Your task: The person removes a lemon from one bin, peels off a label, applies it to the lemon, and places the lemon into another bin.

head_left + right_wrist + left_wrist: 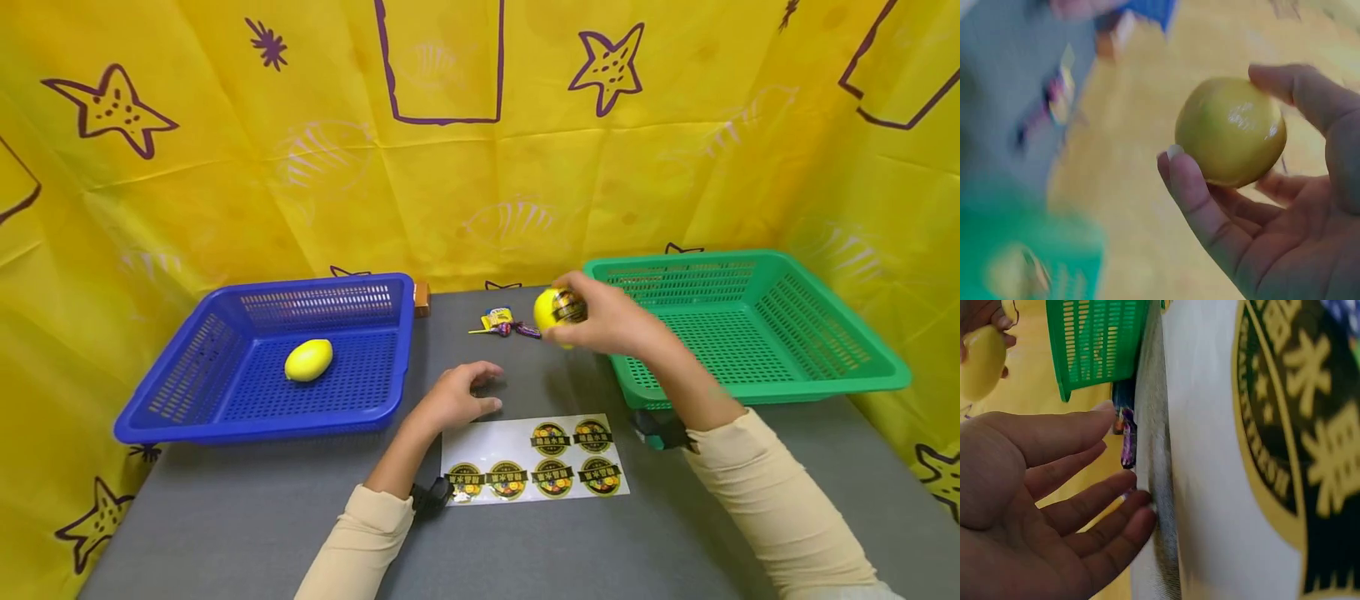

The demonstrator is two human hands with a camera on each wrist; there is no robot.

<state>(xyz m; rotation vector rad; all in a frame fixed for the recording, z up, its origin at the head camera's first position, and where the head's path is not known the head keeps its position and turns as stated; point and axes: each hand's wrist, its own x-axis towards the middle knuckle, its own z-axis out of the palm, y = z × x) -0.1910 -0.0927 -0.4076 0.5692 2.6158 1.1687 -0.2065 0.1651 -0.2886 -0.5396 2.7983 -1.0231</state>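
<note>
My right hand (613, 318) holds a yellow lemon (547, 312) above the table, between the thumb and fingers. A round black-and-gold sticker (570, 307) shows on the lemon's side in the head view. In the right wrist view the lemon (1230, 131) shows a plain, shiny face. My left hand (456, 397) hovers low at the back edge of a white sticker sheet (487, 437), fingers loosely bent and holding nothing. Several round stickers (553, 477) remain on the sheet, with bare spots at its back left.
A blue basket (262, 432) on the left holds another lemon (308, 360). On the right stands a green basket (787, 386), partly behind my right arm. Small wrapped candies (498, 317) and a lollipop (502, 330) lie at the back, near a brown box (422, 300).
</note>
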